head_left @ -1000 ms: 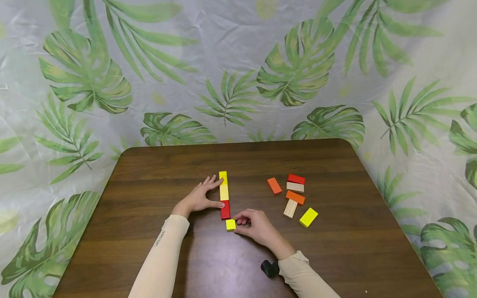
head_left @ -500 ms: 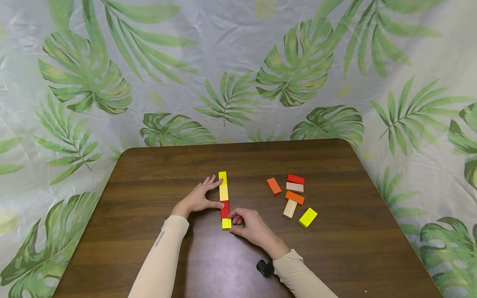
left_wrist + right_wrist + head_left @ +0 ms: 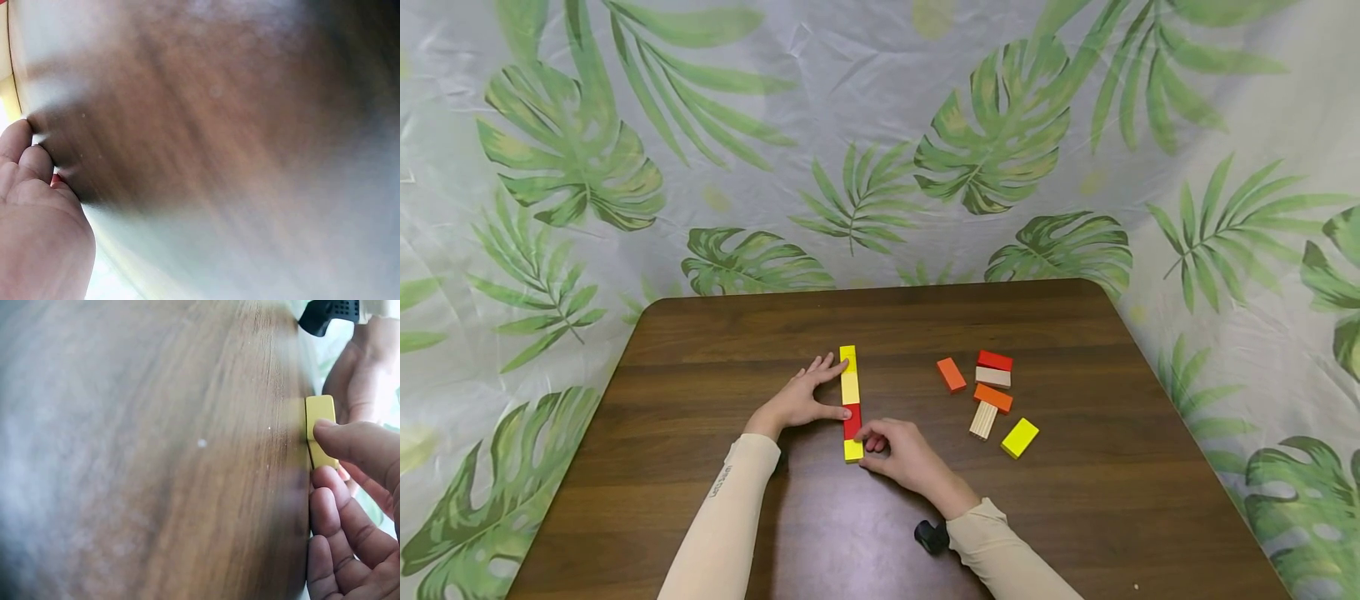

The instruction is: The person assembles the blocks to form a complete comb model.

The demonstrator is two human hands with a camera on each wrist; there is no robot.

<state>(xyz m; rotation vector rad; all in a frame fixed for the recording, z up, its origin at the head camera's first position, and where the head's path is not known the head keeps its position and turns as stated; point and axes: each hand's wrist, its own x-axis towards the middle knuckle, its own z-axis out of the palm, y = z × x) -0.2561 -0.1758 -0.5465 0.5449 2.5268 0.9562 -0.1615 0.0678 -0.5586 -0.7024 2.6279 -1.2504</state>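
Observation:
In the head view a straight row of wooden blocks runs away from me: a yellow block (image 3: 852,452) nearest, then a red block (image 3: 853,427), a pale yellow block (image 3: 850,388) and a far yellow block (image 3: 847,352). My left hand (image 3: 801,400) lies spread on the left side, thumb on the red block and index finger by the far yellow part. With thumb and curled index finger, my right hand (image 3: 912,458) pinches the nearest yellow block, which meets the red one. The right wrist view shows the thumb against a yellow face (image 3: 320,412). Little block detail shows in the left wrist view.
To the right lie two orange blocks (image 3: 951,375) (image 3: 993,397), a red block (image 3: 995,360), a plain wood block (image 3: 993,377), a ridged wood piece (image 3: 984,420) and a yellow block (image 3: 1020,438). A leaf-print cloth (image 3: 857,200) hangs behind the brown table (image 3: 737,325).
My right hand has slid the nearest yellow block leftward and slightly away from me, from beside the row's near end into line against the red block. My left hand has stayed in place.

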